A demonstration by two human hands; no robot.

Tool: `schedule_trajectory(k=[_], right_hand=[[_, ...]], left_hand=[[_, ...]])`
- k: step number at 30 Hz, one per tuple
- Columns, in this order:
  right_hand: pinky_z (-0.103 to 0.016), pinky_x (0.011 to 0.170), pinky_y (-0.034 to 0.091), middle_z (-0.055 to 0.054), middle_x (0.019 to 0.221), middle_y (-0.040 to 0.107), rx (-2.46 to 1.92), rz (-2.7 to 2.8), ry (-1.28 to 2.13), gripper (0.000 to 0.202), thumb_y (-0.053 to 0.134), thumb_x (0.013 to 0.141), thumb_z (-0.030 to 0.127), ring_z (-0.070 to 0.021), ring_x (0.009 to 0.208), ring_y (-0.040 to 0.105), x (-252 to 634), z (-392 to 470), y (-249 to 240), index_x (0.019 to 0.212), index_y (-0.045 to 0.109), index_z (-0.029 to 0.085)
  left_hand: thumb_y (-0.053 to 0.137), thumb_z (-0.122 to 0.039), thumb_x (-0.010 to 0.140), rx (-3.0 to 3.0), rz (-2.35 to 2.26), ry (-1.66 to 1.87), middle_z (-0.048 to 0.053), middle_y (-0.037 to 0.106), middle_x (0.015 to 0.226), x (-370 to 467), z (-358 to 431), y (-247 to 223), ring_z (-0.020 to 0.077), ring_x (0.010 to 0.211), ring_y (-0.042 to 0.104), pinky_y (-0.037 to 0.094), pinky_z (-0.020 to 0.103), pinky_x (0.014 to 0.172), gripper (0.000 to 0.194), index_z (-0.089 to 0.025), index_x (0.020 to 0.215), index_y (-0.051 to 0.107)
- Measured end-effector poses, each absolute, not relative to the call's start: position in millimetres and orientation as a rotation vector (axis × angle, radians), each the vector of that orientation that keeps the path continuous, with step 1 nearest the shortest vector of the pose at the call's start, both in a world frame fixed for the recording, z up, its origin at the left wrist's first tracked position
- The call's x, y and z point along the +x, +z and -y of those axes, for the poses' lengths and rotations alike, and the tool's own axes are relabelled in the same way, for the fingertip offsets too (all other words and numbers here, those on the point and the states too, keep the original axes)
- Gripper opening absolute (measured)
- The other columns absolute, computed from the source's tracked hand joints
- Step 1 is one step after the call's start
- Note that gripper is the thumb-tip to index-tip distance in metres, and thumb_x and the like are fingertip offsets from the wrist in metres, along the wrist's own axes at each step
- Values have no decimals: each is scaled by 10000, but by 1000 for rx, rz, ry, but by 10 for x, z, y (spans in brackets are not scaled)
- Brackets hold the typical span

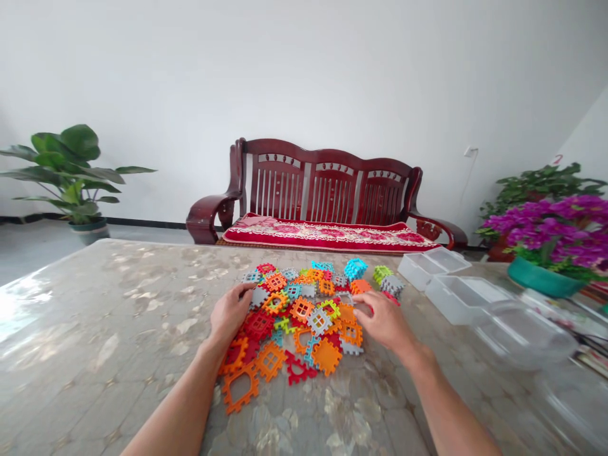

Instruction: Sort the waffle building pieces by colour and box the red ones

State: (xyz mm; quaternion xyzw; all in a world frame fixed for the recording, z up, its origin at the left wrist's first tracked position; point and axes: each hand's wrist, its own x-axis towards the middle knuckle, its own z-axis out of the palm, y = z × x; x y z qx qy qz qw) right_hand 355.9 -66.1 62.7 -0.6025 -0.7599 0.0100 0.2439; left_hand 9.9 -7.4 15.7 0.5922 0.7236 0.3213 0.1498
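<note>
A pile of toothed plastic building tiles in orange, red, grey, blue and yellow-green lies on the table between my hands. My left hand is at the pile's left side, its fingers closed at the edge of a grey tile. A dark red window tile lies just below those fingers. At the right side is my right hand, thumb and forefinger apart, fingertips beside a pale grey tile. Nearer me lie an orange frame tile, a red tile and a solid orange tile.
Stacks of blue tiles and grey tiles stand at the pile's back right. Clear plastic boxes line the table's right side, near a teal flowerpot with purple flowers. A wooden bench stands behind the patterned table.
</note>
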Motion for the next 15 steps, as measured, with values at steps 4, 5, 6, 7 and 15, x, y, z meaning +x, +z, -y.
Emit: schedule_trajectory(k=[4, 5, 6, 7, 15], right_hand=[[-365, 962, 434, -50, 1136, 682, -1635, 2183, 54, 383, 625, 755, 200, -220, 1071, 594, 3419, 679, 507, 1134, 659, 248], [-375, 979, 426, -57, 1165, 672, -1632, 2206, 39, 419, 637, 748, 203, -229, 1095, 582, 3402, 682, 479, 1165, 647, 243], [-383, 991, 420, -64, 1191, 661, -1631, 2226, 27, 446, 644, 746, 211, -237, 1117, 570, 3389, 684, 453, 1191, 634, 235], [-389, 998, 415, -71, 1213, 652, -1635, 2243, 19, 464, 644, 751, 220, -244, 1134, 560, 3379, 687, 430, 1214, 621, 227], [-399, 996, 403, -102, 1310, 583, -1729, 2252, -1, 522, 588, 816, 290, -275, 1179, 523, 3340, 691, 336, 1325, 528, 189]], left_hand=[[446, -353, 864, 1700, -2071, 947, -4, 721, 1118, 98, 74, 148, 207, 985, 657, 493, 261, 814, 343, -281, 1091, 692], [444, -352, 864, 1698, -2069, 947, -5, 719, 1125, 99, 75, 147, 206, 988, 657, 493, 261, 817, 345, -280, 1092, 692], [440, -349, 865, 1697, -2066, 947, -4, 716, 1133, 100, 75, 147, 207, 994, 655, 492, 262, 821, 348, -279, 1096, 691], [437, -345, 865, 1696, -2065, 946, -3, 714, 1140, 100, 75, 147, 207, 999, 655, 491, 264, 826, 351, -279, 1099, 690], [430, -349, 866, 1701, -2069, 917, -3, 712, 1142, 96, 67, 144, 208, 1004, 655, 489, 263, 826, 363, -281, 1115, 684]])
